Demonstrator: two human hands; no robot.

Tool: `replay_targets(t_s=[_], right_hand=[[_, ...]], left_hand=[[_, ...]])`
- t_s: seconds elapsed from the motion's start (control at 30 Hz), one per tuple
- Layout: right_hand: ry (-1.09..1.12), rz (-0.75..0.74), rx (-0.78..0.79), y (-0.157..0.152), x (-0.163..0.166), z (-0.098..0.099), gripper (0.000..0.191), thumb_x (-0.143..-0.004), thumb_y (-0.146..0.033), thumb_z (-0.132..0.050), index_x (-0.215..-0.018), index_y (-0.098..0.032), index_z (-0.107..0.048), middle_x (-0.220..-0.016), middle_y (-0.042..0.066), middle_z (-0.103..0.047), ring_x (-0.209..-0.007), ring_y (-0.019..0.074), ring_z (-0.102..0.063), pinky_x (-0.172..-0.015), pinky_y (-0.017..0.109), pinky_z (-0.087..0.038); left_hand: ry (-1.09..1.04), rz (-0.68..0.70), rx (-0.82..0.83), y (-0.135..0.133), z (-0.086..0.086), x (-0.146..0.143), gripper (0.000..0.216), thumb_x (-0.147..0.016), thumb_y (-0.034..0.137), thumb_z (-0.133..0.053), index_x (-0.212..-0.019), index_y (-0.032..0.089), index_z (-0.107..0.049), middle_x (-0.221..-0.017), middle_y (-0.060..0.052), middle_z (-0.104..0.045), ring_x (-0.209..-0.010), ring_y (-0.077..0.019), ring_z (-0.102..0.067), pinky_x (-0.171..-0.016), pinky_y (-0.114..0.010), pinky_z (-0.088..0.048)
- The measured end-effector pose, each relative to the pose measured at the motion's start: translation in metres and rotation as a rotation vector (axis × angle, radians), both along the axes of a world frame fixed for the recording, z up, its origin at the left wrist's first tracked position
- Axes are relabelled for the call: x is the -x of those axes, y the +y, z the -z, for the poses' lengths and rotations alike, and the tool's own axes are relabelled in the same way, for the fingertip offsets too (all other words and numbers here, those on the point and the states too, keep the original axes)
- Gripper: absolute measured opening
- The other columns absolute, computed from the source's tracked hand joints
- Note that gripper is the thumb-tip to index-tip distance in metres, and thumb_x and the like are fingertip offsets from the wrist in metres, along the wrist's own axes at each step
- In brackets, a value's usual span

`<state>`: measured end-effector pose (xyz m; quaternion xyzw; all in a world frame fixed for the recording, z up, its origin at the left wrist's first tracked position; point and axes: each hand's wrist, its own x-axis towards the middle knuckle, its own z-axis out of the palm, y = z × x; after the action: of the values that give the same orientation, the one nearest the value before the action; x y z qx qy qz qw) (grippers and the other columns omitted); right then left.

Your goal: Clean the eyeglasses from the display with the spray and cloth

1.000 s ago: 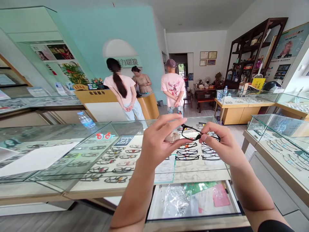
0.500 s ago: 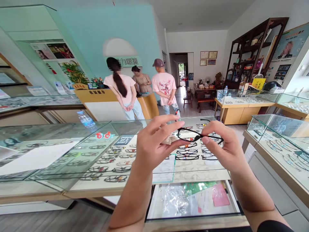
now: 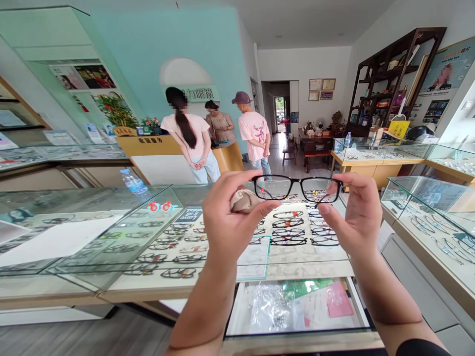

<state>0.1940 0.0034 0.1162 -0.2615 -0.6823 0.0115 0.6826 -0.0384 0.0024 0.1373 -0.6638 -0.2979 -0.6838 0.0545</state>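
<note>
A pair of black-framed glasses (image 3: 296, 188) is held up level in front of me, lenses facing me, above a glass display counter (image 3: 208, 269). My left hand (image 3: 230, 220) pinches the left end of the frame and also holds a small beige cloth (image 3: 240, 200) in its palm. My right hand (image 3: 352, 215) grips the right end of the frame between thumb and fingers.
Rows of spectacle frames (image 3: 289, 232) lie under the counter glass, with an open drawer (image 3: 297, 306) of packets below. More glass cases (image 3: 426, 217) stand at right. Three people (image 3: 218, 133) stand at a yellow reception desk (image 3: 163, 158). A water bottle (image 3: 132, 183) sits on the left counter.
Both hands have raised the glasses and turned them from lying flat to upright, lenses facing me. The person in the cap has walked left toward the desk.
</note>
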Motion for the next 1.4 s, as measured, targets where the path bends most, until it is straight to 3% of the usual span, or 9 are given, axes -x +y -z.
replay_targets(t_s=[0.1, 0.2, 0.33, 0.53, 0.67, 1.03, 1.4], right_hand=[[0.026, 0.007, 0.012, 0.000, -0.001, -0.004, 0.039, -0.097, -0.041, -0.081, -0.131, -0.032, -0.064, -0.105, 0.005, -0.067, -0.099, 0.0266, -0.066, -0.096, 0.049, -0.053], [0.054, 0.002, 0.024, -0.001, -0.001, -0.008, 0.036, -0.098, -0.042, -0.080, -0.130, -0.032, -0.067, -0.104, 0.004, -0.068, -0.097, 0.0255, -0.065, -0.095, 0.048, -0.054], [0.099, -0.020, 0.061, -0.002, 0.000, -0.010, 0.037, -0.097, -0.042, -0.081, -0.130, -0.032, -0.067, -0.105, 0.004, -0.067, -0.097, 0.0247, -0.065, -0.096, 0.047, -0.055], [0.167, -0.012, 0.078, -0.003, 0.002, -0.010, 0.037, -0.095, -0.041, -0.083, -0.127, -0.031, -0.066, -0.109, 0.005, -0.066, -0.102, 0.0248, -0.066, -0.099, 0.048, -0.055], [0.150, 0.011, 0.073, -0.005, 0.001, -0.011, 0.037, -0.095, -0.042, -0.083, -0.126, -0.031, -0.066, -0.109, 0.005, -0.067, -0.102, 0.0251, -0.067, -0.099, 0.048, -0.056], [0.140, 0.018, 0.044, -0.009, -0.002, -0.016, 0.035, -0.095, -0.039, -0.084, -0.125, -0.031, -0.067, -0.108, 0.005, -0.069, -0.103, 0.0262, -0.068, -0.100, 0.049, -0.056], [0.212, 0.007, 0.103, -0.009, -0.001, -0.011, 0.042, -0.092, -0.034, -0.088, -0.129, -0.031, -0.069, -0.120, 0.007, -0.072, -0.114, 0.0265, -0.070, -0.108, 0.051, -0.057]], left_hand=[[-0.014, 0.007, 0.089, 0.000, 0.001, 0.000, 0.042, -0.087, 0.051, -0.092, -0.122, 0.031, -0.081, -0.099, -0.002, -0.076, -0.074, -0.0143, -0.059, -0.068, -0.031, -0.050], [-0.035, 0.004, 0.173, 0.001, 0.002, 0.000, 0.041, -0.089, 0.051, -0.090, -0.121, 0.027, -0.081, -0.087, 0.000, -0.074, -0.063, -0.0112, -0.052, -0.060, -0.028, -0.046], [-0.034, 0.015, 0.194, 0.004, 0.003, 0.000, 0.040, -0.087, 0.051, -0.091, -0.116, 0.025, -0.083, -0.079, 0.001, -0.073, -0.060, -0.0109, -0.050, -0.058, -0.027, -0.044], [-0.005, 0.029, 0.186, 0.003, 0.001, -0.003, 0.037, -0.089, 0.051, -0.089, -0.117, 0.026, -0.082, -0.094, -0.001, -0.077, -0.061, -0.0102, -0.049, -0.061, -0.028, -0.046], [0.011, 0.008, 0.150, 0.002, -0.001, -0.003, 0.037, -0.089, 0.054, -0.089, -0.114, 0.027, -0.082, -0.099, -0.003, -0.077, -0.069, -0.0131, -0.058, -0.067, -0.030, -0.051], [0.043, 0.029, 0.077, 0.002, -0.016, -0.005, 0.032, -0.089, 0.050, -0.090, -0.113, 0.030, -0.082, -0.099, -0.003, -0.078, -0.083, -0.0188, -0.071, -0.073, -0.036, -0.057], [-0.001, 0.007, 0.093, 0.002, 0.001, -0.006, 0.032, -0.089, 0.044, -0.092, -0.116, 0.030, -0.083, -0.095, -0.001, -0.075, -0.075, -0.0140, -0.064, -0.070, -0.031, -0.052]])
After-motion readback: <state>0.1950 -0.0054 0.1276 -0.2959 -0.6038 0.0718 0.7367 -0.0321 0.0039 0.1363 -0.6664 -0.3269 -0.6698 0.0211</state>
